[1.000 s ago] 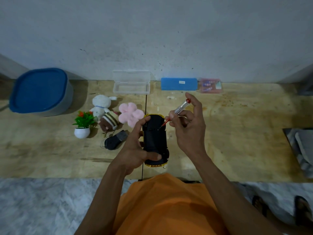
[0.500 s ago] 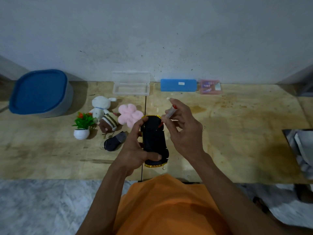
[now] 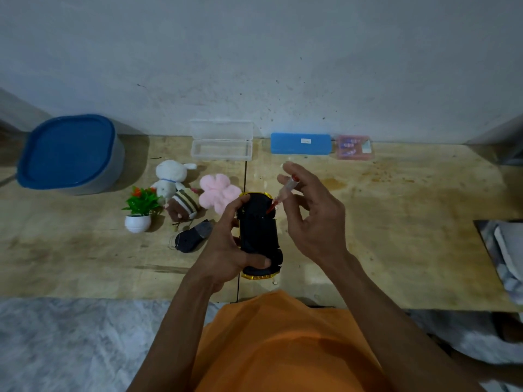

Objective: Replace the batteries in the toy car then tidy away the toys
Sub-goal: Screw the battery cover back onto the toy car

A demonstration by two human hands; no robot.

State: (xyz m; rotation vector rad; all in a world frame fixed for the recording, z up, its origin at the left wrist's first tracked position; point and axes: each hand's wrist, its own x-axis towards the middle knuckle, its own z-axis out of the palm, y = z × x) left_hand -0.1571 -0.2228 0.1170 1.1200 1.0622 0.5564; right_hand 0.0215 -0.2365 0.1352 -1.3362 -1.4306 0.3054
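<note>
**Screwdriver on the upturned toy car: battery-cover screw**

While the toy car [image 3: 259,236] lies belly-up over the table seam, long axis running away from the person, its black underside faces the camera w/ yellow trim showing at both ends. Left hand [image 3: 226,250] grips the car from its left side, thumb across the near end, index finger at the far end. Right hand [image 3: 308,219] pinches a small screwdriver [image 3: 283,193] high on its clear handle; remaining fingers spread loosely. Tip slants down-left onto the underside's far right part, presumably at the cover screw; the screw itself is too small to see. Right hand is thus nearer the work point; car lies left of and below that grip. Vs. 0.5 s ago: right fingers have opened out, tip sits slightly further onto the underside; car and left hand unchanged. Plush toys [image 3: 181,190] and blue-lidded tub [image 3: 68,154] lie to the left, untouched.
</note>
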